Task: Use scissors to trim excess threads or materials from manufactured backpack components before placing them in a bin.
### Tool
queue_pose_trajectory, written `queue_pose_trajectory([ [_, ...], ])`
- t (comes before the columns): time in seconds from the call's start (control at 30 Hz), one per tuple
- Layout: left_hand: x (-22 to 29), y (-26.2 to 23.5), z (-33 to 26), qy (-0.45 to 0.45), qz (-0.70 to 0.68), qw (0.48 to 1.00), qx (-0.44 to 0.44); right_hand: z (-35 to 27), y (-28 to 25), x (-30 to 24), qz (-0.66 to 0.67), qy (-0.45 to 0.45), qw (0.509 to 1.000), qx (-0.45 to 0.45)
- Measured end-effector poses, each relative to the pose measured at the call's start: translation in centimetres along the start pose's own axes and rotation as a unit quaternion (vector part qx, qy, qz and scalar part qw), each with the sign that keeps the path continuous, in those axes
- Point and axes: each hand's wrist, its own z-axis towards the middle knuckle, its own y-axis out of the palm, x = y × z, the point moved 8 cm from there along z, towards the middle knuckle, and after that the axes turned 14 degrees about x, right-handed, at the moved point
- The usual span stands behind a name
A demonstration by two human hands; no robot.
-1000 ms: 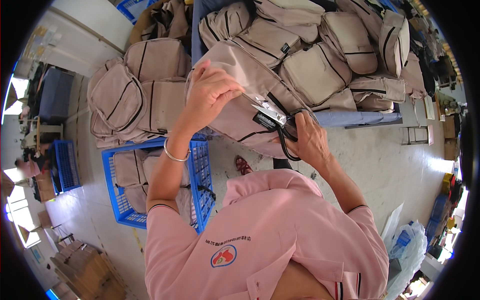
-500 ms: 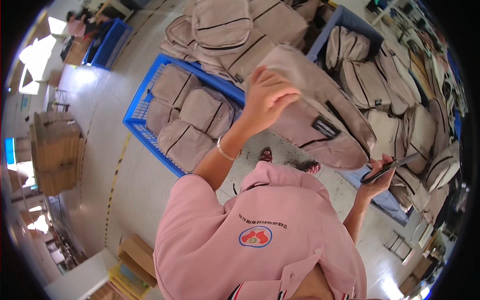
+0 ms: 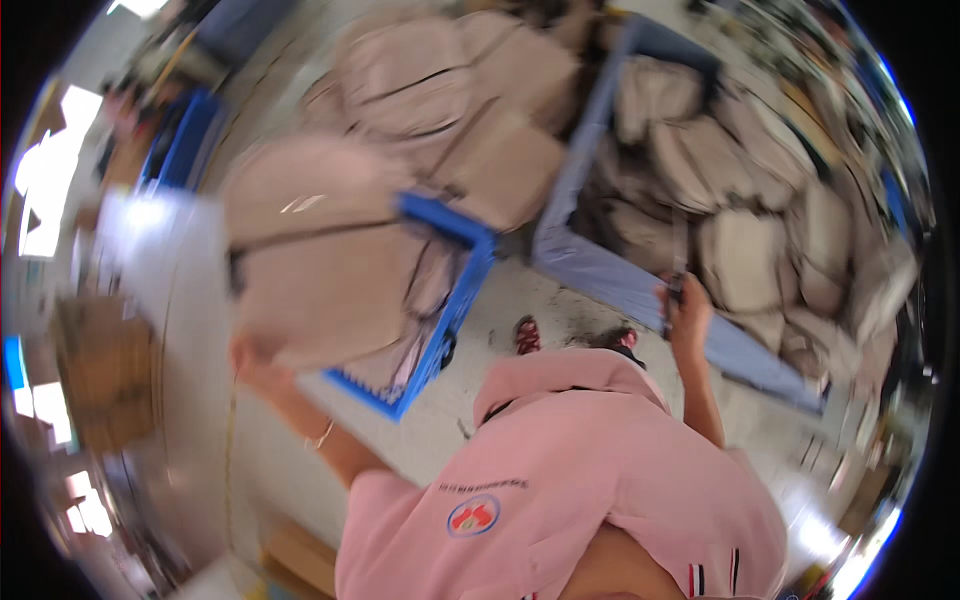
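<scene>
A beige backpack [image 3: 320, 290] with a dark zipper line lies tilted over the blue plastic crate [image 3: 470, 238] at the left. My left hand [image 3: 258, 362], blurred by motion, is closed on its near-left edge. At the right my right hand [image 3: 692, 320] holds scissors [image 3: 676, 288], blades pointing away from me, above the near rim of the large grey-blue bin [image 3: 630, 270]. The backpack covers most of what the crate contains.
Several beige bags [image 3: 735, 255] fill the bin on the right. More beige bags [image 3: 410, 75] are heaped beyond the crate. Cardboard boxes [image 3: 105, 370] stand at the far left, and another carton [image 3: 300, 560] is at the lower left.
My left hand has carried the backpack from in front of me leftward over the crate. My right hand with the scissors has shifted left and away from me.
</scene>
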Motion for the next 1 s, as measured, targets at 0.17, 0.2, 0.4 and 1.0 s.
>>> queue_pose_trajectory([
  [0.17, -5.6, 0.8, 4.3, -0.098, 0.067, 0.993, 0.015, 0.5, -1.1, -0.2, -0.178, -0.014, 0.984, -0.007],
  [0.2, -7.3, 0.4, 5.7, -0.039, 0.155, 0.986, 0.039, 0.3, -1.4, 0.6, -0.152, -0.075, 0.986, 0.007],
  [0.4, -7.1, 18.4, -4.9, -0.070, 0.176, 0.975, -0.114, -1.6, -7.3, 3.8, -0.215, -0.054, 0.975, 0.023],
  [1.0, 61.7, 44.4, -98.5, -0.047, -0.299, 0.459, -0.835, -9.1, -42.7, 23.1, -0.277, 0.259, 0.882, 0.280],
])
